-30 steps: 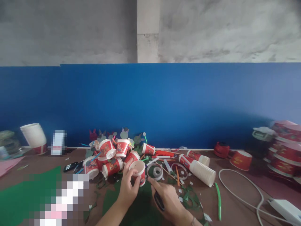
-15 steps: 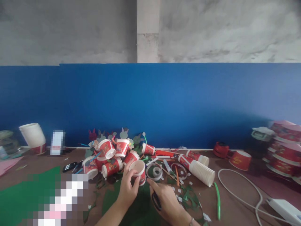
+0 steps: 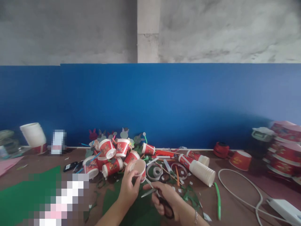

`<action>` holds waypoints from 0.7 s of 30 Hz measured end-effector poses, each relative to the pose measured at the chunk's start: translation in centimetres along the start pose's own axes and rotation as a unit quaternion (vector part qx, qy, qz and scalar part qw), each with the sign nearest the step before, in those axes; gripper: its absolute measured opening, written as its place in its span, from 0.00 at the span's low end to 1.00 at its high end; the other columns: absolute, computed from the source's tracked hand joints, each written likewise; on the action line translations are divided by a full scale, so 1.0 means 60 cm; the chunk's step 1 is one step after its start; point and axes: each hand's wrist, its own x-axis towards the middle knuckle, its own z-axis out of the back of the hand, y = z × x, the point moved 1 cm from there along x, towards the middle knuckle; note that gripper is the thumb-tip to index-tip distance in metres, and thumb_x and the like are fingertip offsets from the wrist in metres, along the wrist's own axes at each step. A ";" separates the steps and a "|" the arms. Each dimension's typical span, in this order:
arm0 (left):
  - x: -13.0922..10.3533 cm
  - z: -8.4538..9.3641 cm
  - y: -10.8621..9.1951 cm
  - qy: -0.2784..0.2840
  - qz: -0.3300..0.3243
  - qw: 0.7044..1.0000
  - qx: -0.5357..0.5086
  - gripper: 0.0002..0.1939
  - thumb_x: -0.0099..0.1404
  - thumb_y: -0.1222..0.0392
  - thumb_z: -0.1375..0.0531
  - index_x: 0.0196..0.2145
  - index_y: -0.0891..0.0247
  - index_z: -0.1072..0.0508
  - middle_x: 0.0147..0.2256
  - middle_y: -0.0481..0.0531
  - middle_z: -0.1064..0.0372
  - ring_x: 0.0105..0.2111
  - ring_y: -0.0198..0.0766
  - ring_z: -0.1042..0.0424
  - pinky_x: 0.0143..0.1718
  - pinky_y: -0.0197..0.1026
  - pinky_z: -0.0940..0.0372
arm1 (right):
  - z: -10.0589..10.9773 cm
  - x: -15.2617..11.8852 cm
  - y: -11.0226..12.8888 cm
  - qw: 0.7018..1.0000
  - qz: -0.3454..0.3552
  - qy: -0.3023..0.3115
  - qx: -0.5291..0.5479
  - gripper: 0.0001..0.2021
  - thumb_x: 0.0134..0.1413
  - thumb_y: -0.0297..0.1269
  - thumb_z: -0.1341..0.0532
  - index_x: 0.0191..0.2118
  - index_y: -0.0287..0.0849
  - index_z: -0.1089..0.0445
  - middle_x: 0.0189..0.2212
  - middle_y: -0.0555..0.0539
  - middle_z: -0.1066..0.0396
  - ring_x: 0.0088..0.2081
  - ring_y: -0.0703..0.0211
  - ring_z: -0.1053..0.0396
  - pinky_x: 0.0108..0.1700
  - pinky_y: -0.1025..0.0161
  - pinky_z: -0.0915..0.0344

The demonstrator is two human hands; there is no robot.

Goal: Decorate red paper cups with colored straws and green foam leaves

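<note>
My left hand point(image 3: 129, 186) is closed round a red-and-white paper cup point(image 3: 139, 165), its mouth tilted up toward me. In my right hand point(image 3: 168, 196) is a pair of scissors point(image 3: 148, 193), the blades spread apart and pointing left toward the cup. One blade tip comes close to the cup's lower side; whether it touches, I cannot tell. Dark green paper point(image 3: 138, 208) lies under both hands. Just behind the cup, several printed paper cups point(image 3: 112, 167) are heaped together, some with straws and animal-shaped cutouts.
A roll of tape point(image 3: 157, 172) lies right of the cup, among paper scraps and green offcuts point(image 3: 190, 197). Nested cups point(image 3: 202, 172) lie on their side farther right. A white cable point(image 3: 255, 183) loops beside a green straw point(image 3: 218, 201). Red tubs point(image 3: 285, 152) are stacked at far right.
My right hand has turned and shifted slightly right, and the scissor blades now show, spread apart. My left hand keeps the cup in nearly the same place.
</note>
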 end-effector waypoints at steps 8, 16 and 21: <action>-0.001 -0.002 0.003 0.011 0.012 1.000 0.009 0.05 0.61 0.64 0.46 0.30 0.63 0.32 0.55 0.67 0.40 0.53 0.51 0.35 0.47 0.53 0.33 | 0.002 -0.016 -0.008 0.816 0.214 -0.175 -0.508 0.16 0.52 0.32 0.48 0.46 0.39 0.32 0.27 0.43 0.25 0.26 0.58 0.29 0.26 0.68 0.42; 0.000 -0.001 0.000 0.009 0.017 1.000 -0.014 0.05 0.62 0.63 0.46 0.30 0.63 0.32 0.55 0.66 0.40 0.48 0.49 0.30 0.45 0.52 0.31 | 0.000 0.002 -0.008 0.985 0.053 -0.064 -0.148 0.19 0.58 0.40 0.59 0.41 0.39 0.33 0.12 0.55 0.41 0.11 0.66 0.48 0.16 0.69 0.48; -0.001 -0.002 0.000 0.008 0.011 1.000 -0.006 0.05 0.62 0.63 0.46 0.30 0.63 0.31 0.54 0.67 0.39 0.49 0.51 0.31 0.44 0.53 0.31 | 0.005 0.005 -0.008 0.989 0.043 -0.057 -0.128 0.19 0.58 0.40 0.59 0.40 0.38 0.33 0.12 0.55 0.42 0.11 0.66 0.49 0.16 0.69 0.48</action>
